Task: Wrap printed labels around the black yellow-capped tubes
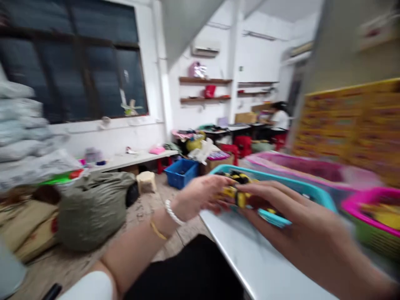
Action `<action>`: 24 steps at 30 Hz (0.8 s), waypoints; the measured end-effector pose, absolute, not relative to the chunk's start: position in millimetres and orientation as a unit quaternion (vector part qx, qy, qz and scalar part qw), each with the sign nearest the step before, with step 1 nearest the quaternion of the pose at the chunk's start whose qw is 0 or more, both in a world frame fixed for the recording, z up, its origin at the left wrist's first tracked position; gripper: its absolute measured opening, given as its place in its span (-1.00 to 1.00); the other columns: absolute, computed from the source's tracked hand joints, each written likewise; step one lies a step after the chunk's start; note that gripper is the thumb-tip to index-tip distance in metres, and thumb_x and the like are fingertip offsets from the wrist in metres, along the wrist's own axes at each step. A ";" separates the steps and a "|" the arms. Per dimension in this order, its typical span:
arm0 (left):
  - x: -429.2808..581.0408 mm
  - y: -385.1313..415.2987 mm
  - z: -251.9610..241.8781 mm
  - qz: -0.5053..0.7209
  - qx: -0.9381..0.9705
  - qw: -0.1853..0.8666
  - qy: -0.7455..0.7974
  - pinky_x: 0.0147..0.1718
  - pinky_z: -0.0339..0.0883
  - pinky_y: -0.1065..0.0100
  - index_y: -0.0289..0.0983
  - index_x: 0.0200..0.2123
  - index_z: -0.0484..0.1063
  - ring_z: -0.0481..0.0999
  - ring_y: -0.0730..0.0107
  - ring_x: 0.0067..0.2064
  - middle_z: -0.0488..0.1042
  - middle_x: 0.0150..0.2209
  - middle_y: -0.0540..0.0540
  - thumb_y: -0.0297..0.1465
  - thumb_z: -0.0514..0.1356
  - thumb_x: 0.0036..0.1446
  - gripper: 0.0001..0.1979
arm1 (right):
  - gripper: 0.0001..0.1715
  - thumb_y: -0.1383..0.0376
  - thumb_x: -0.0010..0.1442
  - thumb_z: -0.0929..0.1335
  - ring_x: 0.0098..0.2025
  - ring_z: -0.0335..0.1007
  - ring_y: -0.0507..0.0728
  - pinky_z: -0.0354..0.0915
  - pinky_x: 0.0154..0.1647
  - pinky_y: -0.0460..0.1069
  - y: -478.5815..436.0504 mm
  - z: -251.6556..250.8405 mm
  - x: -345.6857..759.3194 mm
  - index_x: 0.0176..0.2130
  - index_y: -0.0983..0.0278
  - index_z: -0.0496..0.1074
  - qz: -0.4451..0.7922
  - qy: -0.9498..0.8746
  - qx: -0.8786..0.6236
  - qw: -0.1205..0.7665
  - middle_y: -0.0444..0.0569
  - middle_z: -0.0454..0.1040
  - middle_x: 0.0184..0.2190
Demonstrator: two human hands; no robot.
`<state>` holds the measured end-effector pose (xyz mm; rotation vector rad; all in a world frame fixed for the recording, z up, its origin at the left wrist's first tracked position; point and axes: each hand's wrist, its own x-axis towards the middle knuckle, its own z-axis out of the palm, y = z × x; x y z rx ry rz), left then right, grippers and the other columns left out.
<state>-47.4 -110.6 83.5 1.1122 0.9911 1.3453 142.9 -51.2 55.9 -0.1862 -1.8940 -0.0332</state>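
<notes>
My left hand [204, 192], with a white beaded bracelet and a yellow band on its wrist, is closed on a small yellow-and-black piece [240, 198]. The fingers of my right hand [287, 212] reach in from the other side and close on the same piece, thumb below and fingers above. Motion blur hides what exactly the piece is. Both hands are over the near edge of a turquoise basket [325, 198], which holds more yellow and black pieces, partly covered by my hands. The basket rests on a white table [250, 250].
Right of the basket stand a pink-rimmed basket [353, 208] with yellow contents and a large pink tub [259, 158]. On the floor are a blue crate [181, 173], a cream stool [146, 182] and a big grey-green sack [93, 212]. A person [279, 118] sits far back.
</notes>
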 end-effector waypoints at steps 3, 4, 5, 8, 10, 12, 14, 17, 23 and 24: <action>-60.6 -113.1 87.2 0.551 0.475 0.543 0.420 -0.64 0.17 0.50 -0.38 -0.24 0.55 0.42 0.53 -0.59 0.53 -0.48 -0.08 0.02 0.42 -0.07 -0.43 | -0.76 0.38 0.28 0.35 -0.26 0.59 0.10 0.54 -0.29 -0.04 -60.9 63.6 146.1 -0.05 0.18 0.49 0.008 -0.841 -0.109 0.529 0.02 0.59 -0.14; -62.0 -115.8 87.4 0.544 0.488 0.539 0.418 -0.62 0.16 0.51 -0.39 -0.29 0.55 0.41 0.55 -0.58 0.52 -0.49 -0.07 -0.01 0.43 -0.07 -0.47 | -0.75 0.40 0.28 0.35 -0.24 0.60 0.09 0.55 -0.27 -0.05 -62.8 65.5 144.0 -0.05 0.20 0.50 0.016 -0.840 -0.106 0.531 0.03 0.59 -0.13; -61.6 -118.7 87.7 0.540 0.501 0.532 0.417 -0.60 0.17 0.51 -0.39 -0.32 0.54 0.40 0.57 -0.57 0.50 -0.49 -0.05 -0.05 0.45 -0.08 -0.51 | -0.75 0.41 0.27 0.36 -0.21 0.60 0.10 0.56 -0.23 -0.05 -64.1 66.7 141.9 -0.06 0.21 0.51 0.019 -0.837 -0.103 0.536 0.03 0.59 -0.13; -53.2 -122.8 88.7 0.554 0.545 0.478 0.409 -0.48 0.23 0.50 -0.39 -0.33 0.55 0.41 0.59 -0.50 0.49 -0.48 0.00 -0.19 0.48 -0.08 -0.61 | -0.80 0.36 0.21 0.41 -0.20 0.61 0.14 0.58 -0.20 0.00 -62.4 66.7 138.9 -0.13 0.21 0.57 0.085 -0.820 -0.113 0.554 0.03 0.62 -0.16; -46.0 -120.7 88.9 0.572 0.573 0.427 0.403 -0.40 0.27 0.47 -0.38 -0.31 0.55 0.42 0.57 -0.46 0.50 -0.46 0.01 -0.24 0.47 -0.05 -0.66 | -0.81 0.26 0.15 0.47 -0.29 0.62 0.15 0.60 -0.24 0.02 -56.8 64.9 138.6 -0.18 0.22 0.59 0.229 -0.797 -0.143 0.540 0.01 0.64 -0.23; -41.7 -117.9 88.0 0.581 0.591 0.398 0.393 -0.36 0.29 0.44 -0.36 -0.31 0.54 0.44 0.53 -0.42 0.51 -0.44 0.01 -0.26 0.45 -0.02 -0.69 | -0.71 0.15 0.07 0.53 -0.38 0.61 0.15 0.60 -0.30 0.04 -50.4 63.0 136.8 -0.22 0.25 0.60 0.389 -0.757 -0.178 0.494 -0.01 0.65 -0.33; -42.5 -117.0 85.3 0.589 0.593 0.393 0.385 -0.34 0.31 0.42 -0.34 -0.31 0.53 0.47 0.50 -0.39 0.52 -0.43 0.00 -0.25 0.45 -0.03 -0.69 | -0.60 0.07 0.01 0.56 -0.41 0.61 0.15 0.60 -0.33 0.03 -46.5 61.3 132.4 -0.24 0.28 0.60 0.476 -0.727 -0.197 0.455 0.00 0.65 -0.38; -52.2 -119.7 77.9 0.590 0.574 0.399 0.404 -0.36 0.32 0.43 -0.34 -0.29 0.51 0.49 0.48 -0.39 0.54 -0.40 -0.03 -0.18 0.48 -0.09 -0.60 | -0.56 0.04 0.04 0.55 -0.37 0.63 0.16 0.60 -0.32 -0.01 -47.3 58.2 125.4 -0.18 0.28 0.60 0.468 -0.736 -0.187 0.452 0.03 0.66 -0.35; -72.0 -117.0 51.5 0.500 0.492 0.532 0.474 -0.56 0.22 0.43 -0.35 -0.29 0.45 0.44 0.49 -0.57 0.49 -0.47 -0.06 0.24 0.32 -0.20 -0.26 | -0.70 0.05 0.14 0.47 -0.26 0.65 0.22 0.63 -0.37 -0.03 -33.0 22.9 121.2 -0.11 0.02 0.59 0.194 -0.827 -0.114 0.515 0.01 0.62 -0.16; -74.1 -113.7 47.5 0.487 0.487 0.551 0.471 -0.55 0.24 0.40 -0.36 -0.31 0.45 0.43 0.48 -0.57 0.48 -0.48 -0.07 0.25 0.32 -0.21 -0.25 | -0.67 -0.01 0.17 0.44 -0.26 0.64 0.24 0.65 -0.34 0.02 -26.1 13.3 112.0 -0.08 -0.01 0.58 0.174 -0.814 -0.122 0.541 0.01 0.60 -0.15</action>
